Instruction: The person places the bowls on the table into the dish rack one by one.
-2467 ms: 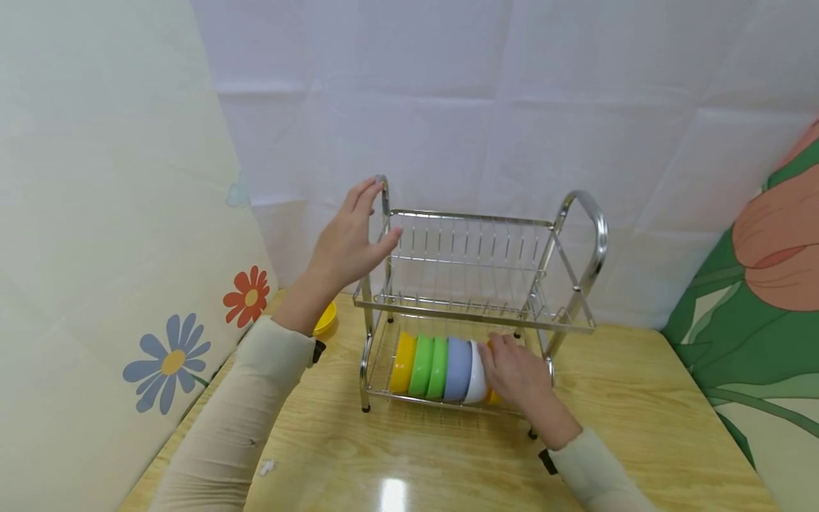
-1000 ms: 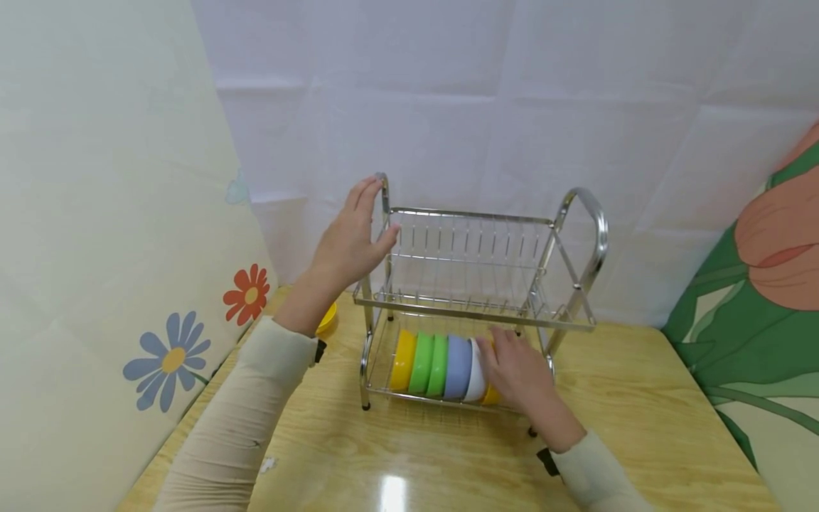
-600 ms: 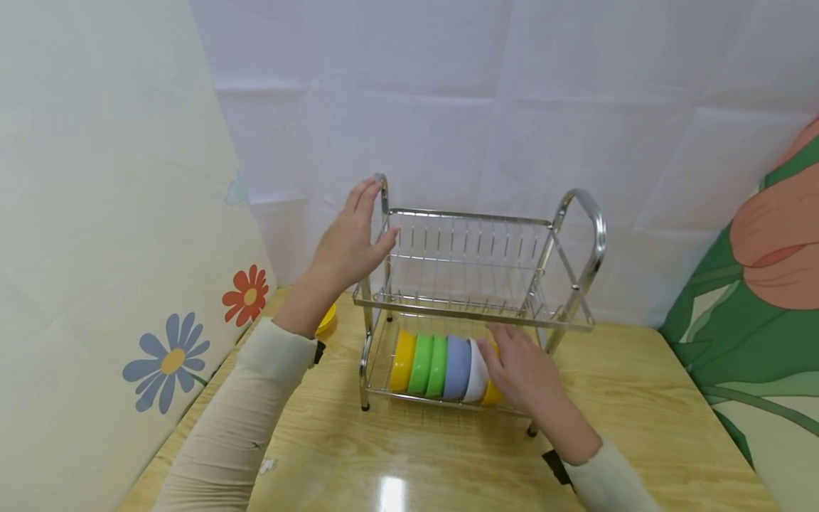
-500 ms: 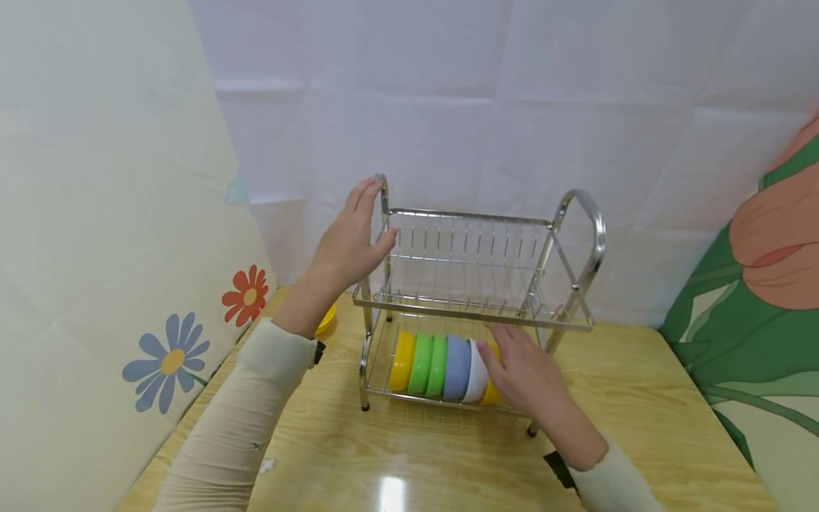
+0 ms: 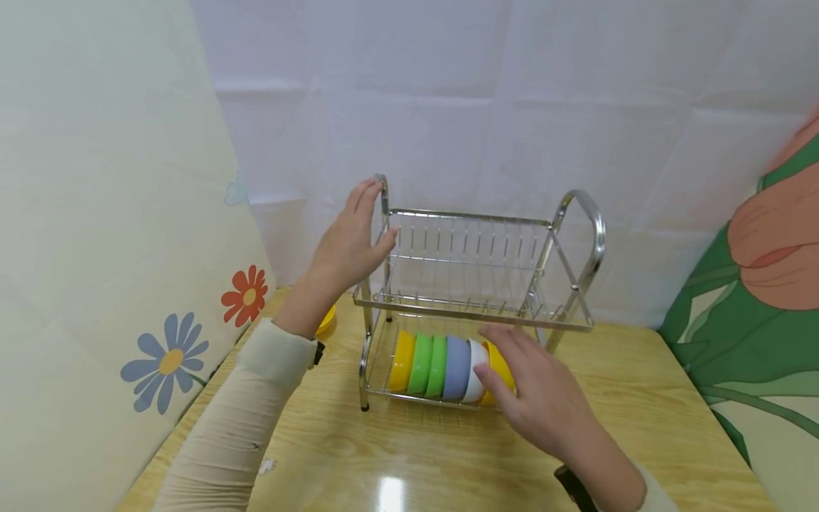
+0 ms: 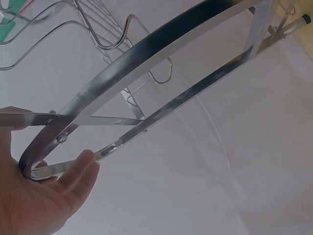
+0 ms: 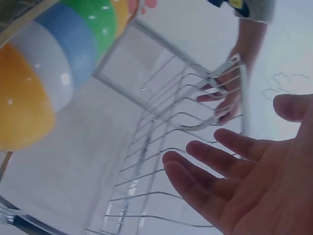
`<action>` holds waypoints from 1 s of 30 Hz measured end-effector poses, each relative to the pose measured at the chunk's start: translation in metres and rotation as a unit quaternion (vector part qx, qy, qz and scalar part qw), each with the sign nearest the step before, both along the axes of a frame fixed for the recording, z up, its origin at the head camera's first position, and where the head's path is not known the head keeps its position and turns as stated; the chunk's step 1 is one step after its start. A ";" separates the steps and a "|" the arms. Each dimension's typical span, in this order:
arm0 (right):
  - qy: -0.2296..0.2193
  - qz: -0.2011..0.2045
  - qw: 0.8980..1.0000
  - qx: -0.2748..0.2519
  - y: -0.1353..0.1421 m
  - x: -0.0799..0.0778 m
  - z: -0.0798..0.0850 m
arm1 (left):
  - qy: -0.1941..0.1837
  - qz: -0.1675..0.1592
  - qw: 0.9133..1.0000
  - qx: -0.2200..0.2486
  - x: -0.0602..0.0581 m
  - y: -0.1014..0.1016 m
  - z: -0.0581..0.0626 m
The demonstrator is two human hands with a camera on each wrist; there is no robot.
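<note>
A two-tier metal dish rack (image 5: 473, 314) stands on the table. My left hand (image 5: 348, 245) holds the top of its left side frame; in the left wrist view, the fingers (image 6: 78, 178) bend about the flat metal bar. Bowls stand on edge in a row on the lower tier: a yellow bowl (image 5: 402, 361), two green bowls (image 5: 420, 365), a blue-grey bowl (image 5: 456, 368), a white bowl (image 5: 475, 366) and an orange bowl (image 5: 500, 368) at the right end. My right hand (image 5: 544, 395) is spread and holds nothing, just in front of the orange bowl, partly covering it.
Another yellow bowl (image 5: 326, 320) sits on the wooden table (image 5: 640, 412), left of the rack and partly behind my left wrist. White cloth (image 5: 461, 107) hangs behind the rack. Printed floral panels rise at both sides. The upper tier holds no dishes.
My right hand has let go of the orange bowl and drawn back toward the lower right, so more of that bowl shows. My left hand and the rack have stayed in place.
</note>
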State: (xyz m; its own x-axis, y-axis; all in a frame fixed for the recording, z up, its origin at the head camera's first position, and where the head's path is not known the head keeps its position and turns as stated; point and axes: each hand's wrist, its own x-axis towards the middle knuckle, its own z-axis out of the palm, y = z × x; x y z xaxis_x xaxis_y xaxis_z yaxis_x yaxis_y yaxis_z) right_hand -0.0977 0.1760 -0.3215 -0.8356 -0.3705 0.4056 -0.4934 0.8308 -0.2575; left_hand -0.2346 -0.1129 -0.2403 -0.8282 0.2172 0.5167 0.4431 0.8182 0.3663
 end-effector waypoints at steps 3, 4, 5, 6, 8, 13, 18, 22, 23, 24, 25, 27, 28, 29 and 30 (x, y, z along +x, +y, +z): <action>0.026 0.021 0.999 -0.016 0.001 0.011 0.009 | 0.001 0.002 1.000 -0.002 -0.001 0.000 0.000; 0.032 0.025 0.999 -0.021 0.001 0.014 0.012 | 0.001 0.003 1.000 -0.003 -0.001 0.000 0.000; 0.043 0.031 0.998 -0.025 0.002 0.017 0.015 | 0.002 0.003 1.000 -0.004 -0.001 0.001 0.000; 0.054 0.036 0.997 -0.028 0.003 0.020 0.018 | 0.003 0.004 1.000 -0.005 -0.001 0.001 0.000; 0.077 0.047 0.995 -0.038 0.005 0.024 0.025 | 0.003 0.004 1.000 -0.007 -0.001 0.002 0.000; 0.142 0.069 0.985 -0.067 0.014 0.023 0.041 | 0.001 0.003 1.000 -0.007 -0.001 0.003 0.000; 0.174 0.065 0.979 -0.086 0.023 0.013 0.053 | 0.007 0.004 1.000 -0.008 -0.002 0.003 0.001; 0.194 0.071 0.973 -0.102 0.029 0.004 0.060 | 0.009 0.005 1.000 -0.010 -0.003 0.003 0.001; 0.197 0.071 0.972 -0.105 0.030 0.002 0.061 | 0.009 0.006 1.000 -0.011 -0.003 0.003 0.000; 0.204 0.068 0.970 -0.109 0.031 0.000 0.063 | 0.008 0.006 1.000 -0.011 -0.003 0.004 0.000; 0.211 0.067 0.969 -0.113 0.033 -0.002 0.064 | 0.008 0.007 1.000 -0.010 -0.003 0.004 0.000; 0.216 0.056 0.967 -0.119 0.035 -0.006 0.068 | 0.007 0.007 1.000 -0.008 -0.003 0.004 0.000; 0.221 0.050 0.966 -0.122 0.037 -0.009 0.070 | 0.007 0.007 1.000 -0.008 -0.003 0.004 0.000; 0.227 0.042 0.965 -0.124 0.038 -0.012 0.071 | 0.006 0.008 1.000 -0.008 -0.003 0.005 0.000; 0.234 0.033 0.964 -0.125 0.040 -0.015 0.072 | 0.006 0.009 1.000 -0.008 -0.003 0.005 -0.001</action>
